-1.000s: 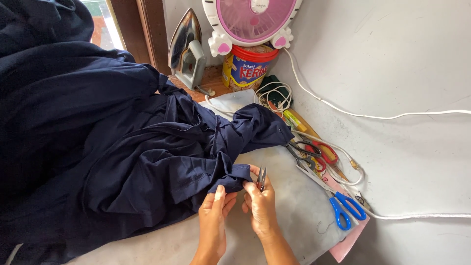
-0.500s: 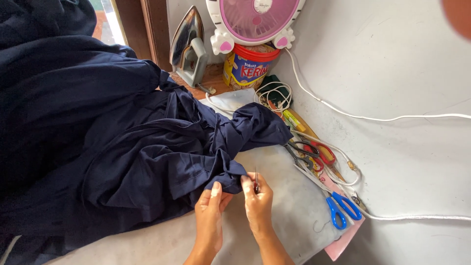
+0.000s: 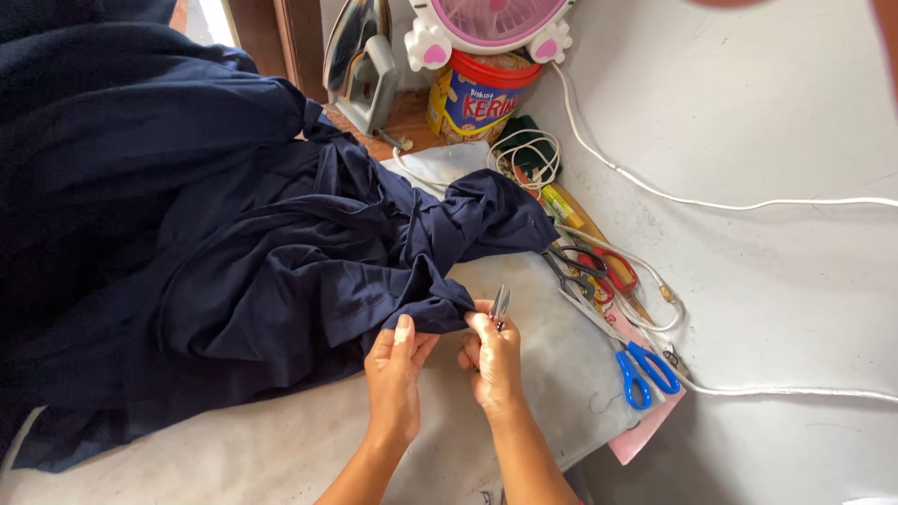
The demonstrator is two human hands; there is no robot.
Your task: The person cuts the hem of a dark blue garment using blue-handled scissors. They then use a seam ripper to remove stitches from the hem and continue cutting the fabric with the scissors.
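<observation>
A large dark navy garment [image 3: 234,252] lies bunched across a grey padded board [image 3: 543,374]. My left hand [image 3: 395,374] pinches the fabric's near edge from below. Close beside it, my right hand [image 3: 491,355] grips small metal thread snips [image 3: 500,304], blades pointing up, right at the same fabric edge. The two hands nearly touch.
Blue-handled scissors [image 3: 641,369], red-handled scissors [image 3: 608,271] and dark scissors lie along the board's right side. A clothes iron [image 3: 360,61], a round tin [image 3: 477,98], a pink fan [image 3: 486,23] and coiled white cords [image 3: 524,154] stand at the back. A white cable [image 3: 711,201] crosses the wall.
My hands have kept their place at the fabric edge. The snips have tilted a little, and the view has shifted slightly.
</observation>
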